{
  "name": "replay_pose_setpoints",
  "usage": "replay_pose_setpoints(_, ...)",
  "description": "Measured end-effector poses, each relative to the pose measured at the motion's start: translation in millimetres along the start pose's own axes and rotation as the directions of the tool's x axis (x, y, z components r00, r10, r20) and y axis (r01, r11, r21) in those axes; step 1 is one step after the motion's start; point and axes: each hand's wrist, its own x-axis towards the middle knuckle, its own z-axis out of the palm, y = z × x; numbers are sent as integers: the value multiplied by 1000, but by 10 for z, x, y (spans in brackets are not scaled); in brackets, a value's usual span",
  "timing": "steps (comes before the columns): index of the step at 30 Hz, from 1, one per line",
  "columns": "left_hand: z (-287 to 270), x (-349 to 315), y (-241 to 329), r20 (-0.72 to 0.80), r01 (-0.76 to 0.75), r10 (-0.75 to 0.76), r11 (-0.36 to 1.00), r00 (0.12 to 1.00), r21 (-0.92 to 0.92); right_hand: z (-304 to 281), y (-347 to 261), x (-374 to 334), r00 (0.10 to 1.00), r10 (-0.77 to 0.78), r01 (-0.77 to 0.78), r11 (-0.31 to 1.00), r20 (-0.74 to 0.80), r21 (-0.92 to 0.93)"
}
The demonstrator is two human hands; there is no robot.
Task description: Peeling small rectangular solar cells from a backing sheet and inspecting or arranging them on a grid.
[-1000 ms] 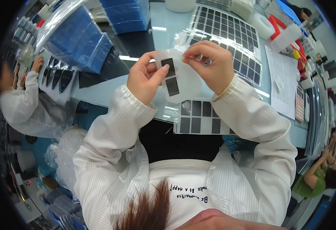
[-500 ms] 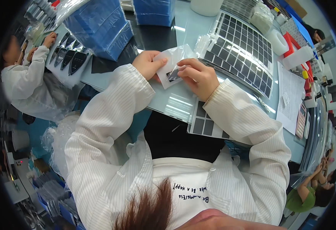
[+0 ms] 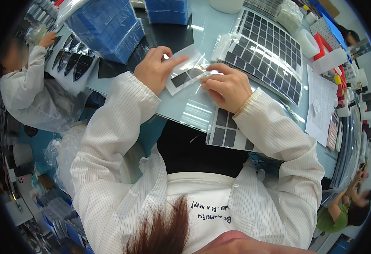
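A small white sheet (image 3: 177,89) bearing a dark rectangle (image 3: 179,79) lies at a slant above the near part of the glass-topped table. My left hand (image 3: 155,70) holds its left side, the index finger stretched across its upper part and the other fingers bent. At the sheet's right edge, my right hand (image 3: 228,86) has thumb and index finger pinched on a shiny clear film (image 3: 199,70). Glare on the film hides where it ends and the sheet begins.
Stacked sheets of dark rectangles (image 3: 263,55) lie to the right, with another such sheet (image 3: 223,133) at the near edge. Bagged blue blocks (image 3: 105,29) stand far left. A co-worker (image 3: 28,84) sits left beside dark pointed pieces (image 3: 83,67). Paper (image 3: 321,106) and a calculator (image 3: 332,131) lie right.
The white sheet has come down flatter and its dark rectangle shows more fully. My left index finger now reaches over it; my right hand has shifted slightly right.
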Motion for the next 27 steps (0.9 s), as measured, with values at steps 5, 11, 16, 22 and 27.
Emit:
replay_pose_setpoints(5, 102, -14, -140, -41, -226, 230, 970, 972, 94, -39, 125, -48, 995, 6, -26, 980, 102, 200)
replay_pose_setpoints(11, 117, -7, -161, 66, -209, 202, 970, 977, 122, -323, 271, -163, 996, 5, -29, 958, 85, 284)
replay_pose_setpoints(16, 110, -5, -126, 90, -163, 150, 973, 985, 161, -723, 290, -311, 987, 124, -81, 938, -105, 338)
replay_pose_setpoints(22, 87, 7, -177, -9, -167, 167, 981, 986, -98, -1216, 212, -598, 769, 545, -298, 768, -335, 567)
replay_pose_setpoints(27, 37, 106, -125, -50, -137, 127, 922, 991, -362, -1551, 43, -829, 540, 818, -443, 479, -201, 758)
